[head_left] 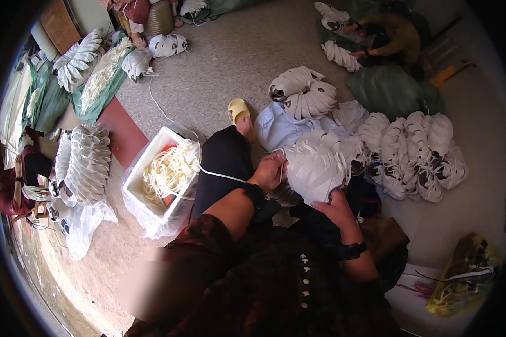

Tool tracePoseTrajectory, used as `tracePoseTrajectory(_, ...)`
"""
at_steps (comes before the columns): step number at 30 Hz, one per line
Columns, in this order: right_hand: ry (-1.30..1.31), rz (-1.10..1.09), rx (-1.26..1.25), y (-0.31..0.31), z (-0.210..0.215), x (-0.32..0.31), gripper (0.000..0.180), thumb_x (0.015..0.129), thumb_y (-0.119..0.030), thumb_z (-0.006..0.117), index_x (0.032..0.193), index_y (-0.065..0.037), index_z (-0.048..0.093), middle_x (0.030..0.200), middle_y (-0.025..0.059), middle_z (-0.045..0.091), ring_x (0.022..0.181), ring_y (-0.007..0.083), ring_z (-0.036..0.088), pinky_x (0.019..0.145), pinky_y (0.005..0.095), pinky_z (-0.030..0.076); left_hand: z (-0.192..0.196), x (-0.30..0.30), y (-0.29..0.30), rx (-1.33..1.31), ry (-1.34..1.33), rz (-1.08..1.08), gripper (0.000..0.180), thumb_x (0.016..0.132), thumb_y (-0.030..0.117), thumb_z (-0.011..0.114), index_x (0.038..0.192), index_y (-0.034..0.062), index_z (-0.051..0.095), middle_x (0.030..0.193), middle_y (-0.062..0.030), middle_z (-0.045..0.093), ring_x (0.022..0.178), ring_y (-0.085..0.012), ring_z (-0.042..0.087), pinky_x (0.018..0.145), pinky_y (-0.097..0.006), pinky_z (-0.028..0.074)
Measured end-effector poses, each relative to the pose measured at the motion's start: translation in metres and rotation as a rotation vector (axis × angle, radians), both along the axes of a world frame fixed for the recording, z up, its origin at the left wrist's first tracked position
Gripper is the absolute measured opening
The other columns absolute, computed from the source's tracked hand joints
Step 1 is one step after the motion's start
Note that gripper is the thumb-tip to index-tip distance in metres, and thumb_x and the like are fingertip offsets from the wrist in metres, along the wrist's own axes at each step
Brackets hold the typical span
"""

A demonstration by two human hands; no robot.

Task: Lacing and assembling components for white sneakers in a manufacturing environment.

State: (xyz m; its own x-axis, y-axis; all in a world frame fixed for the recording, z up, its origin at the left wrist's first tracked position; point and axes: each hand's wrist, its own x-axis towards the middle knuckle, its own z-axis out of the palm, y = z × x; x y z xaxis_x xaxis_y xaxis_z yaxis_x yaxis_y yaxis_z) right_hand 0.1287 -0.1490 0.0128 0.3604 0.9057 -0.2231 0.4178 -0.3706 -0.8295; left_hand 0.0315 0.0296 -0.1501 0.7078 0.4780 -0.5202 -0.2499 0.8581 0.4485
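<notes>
On my lap rests a bundle of white shoe uppers [316, 165], nested one against another. My right hand [337, 210] is closed on the bundle's near edge, thumb over the outermost upper. At its left side my left hand [271, 172] is closed, fingers pinched together beside the uppers. A white cord [225, 176] runs over my left thigh to that hand, where a short bit of it shows above the fingers. The exact grip on the cord is partly hidden. The cord comes from a white foam box [130, 188] holding a tangled heap of cord [171, 171].
More bundled uppers [416, 151] lie at my right, and others [303, 92] on pale blue cloth [281, 122] ahead. Bundles [87, 163] stand at far left near a seated person. Another person [396, 39] handles uppers at far right. A yellow bag [461, 286] lies near right.
</notes>
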Motion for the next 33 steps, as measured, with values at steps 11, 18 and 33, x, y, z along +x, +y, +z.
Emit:
tracePoseTrajectory(11, -0.087, 0.303, -0.116, -0.019, 0.008, 0.0, 0.085, 0.065, -0.024, 0.077, 0.133, 0.0, 0.031, 0.132, 0.0166, 0.039, 0.124, 0.0275, 0.036, 0.103, 0.0349, 0.026, 0.052, -0.007, -0.025, 0.068, -0.567, -0.644, 0.045, 0.074, 0.01, 0.071, 0.115, 0.002, 0.055, 0.11, -0.01, 0.061, 0.096, -0.0195, 0.061, 0.084, -0.034, 0.049)
tracePoseTrajectory(18, -0.232, 0.259, -0.148, -0.01, 0.017, 0.0, 0.084, 0.064, -0.031, 0.077, 0.132, -0.004, 0.036, 0.137, 0.0204, 0.032, 0.129, 0.0354, 0.027, 0.107, 0.0395, 0.022, 0.049, -0.003, -0.029, 0.132, -0.572, -0.675, 0.054, 0.071, 0.008, 0.073, 0.12, 0.0034, 0.053, 0.117, -0.0092, 0.058, 0.103, -0.02, 0.057, 0.088, -0.034, 0.047)
tracePoseTrajectory(33, -0.589, 0.209, -0.105, 0.034, 0.02, -0.025, 0.069, 0.064, -0.036, 0.069, 0.122, -0.005, 0.048, 0.12, 0.0186, 0.051, 0.112, 0.032, 0.048, 0.096, 0.0377, 0.038, -0.006, -0.007, -0.006, 0.615, -0.174, -0.24, 0.028, 0.083, 0.007, 0.056, 0.111, 0.0014, 0.057, 0.109, -0.0123, 0.061, 0.096, -0.0236, 0.06, 0.083, -0.037, 0.048)
